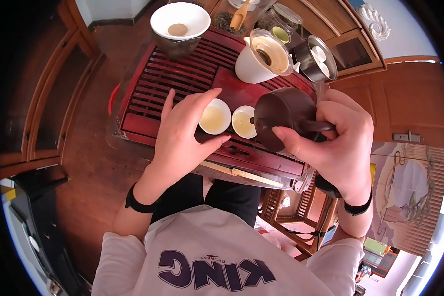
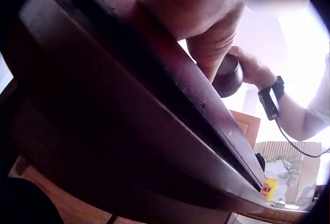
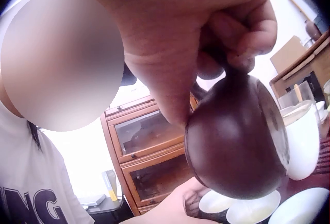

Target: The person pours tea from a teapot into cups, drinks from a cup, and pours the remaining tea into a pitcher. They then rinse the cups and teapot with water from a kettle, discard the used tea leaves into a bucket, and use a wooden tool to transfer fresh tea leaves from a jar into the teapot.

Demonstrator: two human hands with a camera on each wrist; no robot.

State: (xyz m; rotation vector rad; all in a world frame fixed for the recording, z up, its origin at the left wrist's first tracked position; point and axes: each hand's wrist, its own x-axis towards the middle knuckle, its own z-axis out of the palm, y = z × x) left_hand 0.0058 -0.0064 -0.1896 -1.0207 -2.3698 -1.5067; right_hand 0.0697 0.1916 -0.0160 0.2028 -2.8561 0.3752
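My right hand [image 1: 348,135] grips the side handle of a dark brown teapot [image 1: 286,116], its thumb extended along the body. The teapot is tilted, with its short spout over the right white teacup [image 1: 242,123], which holds pale yellow tea. Beside it stands the left teacup [image 1: 214,117], also with pale tea. My left hand [image 1: 182,126] spreads around that cup, index finger at its far side and thumb near its front rim. In the right wrist view the teapot [image 3: 237,136] hangs over white cups [image 3: 252,209]. The left wrist view shows the teapot [image 2: 228,77] beyond the left hand [image 2: 196,7].
The cups stand on a red slatted tea tray [image 1: 148,93]. At its back are a white pitcher [image 1: 251,64] with a strainer, a white bowl [image 1: 195,19] on a dark base, and a metal bowl [image 1: 313,64] holding white cups. A wooden scoop [image 1: 240,16] lies behind.
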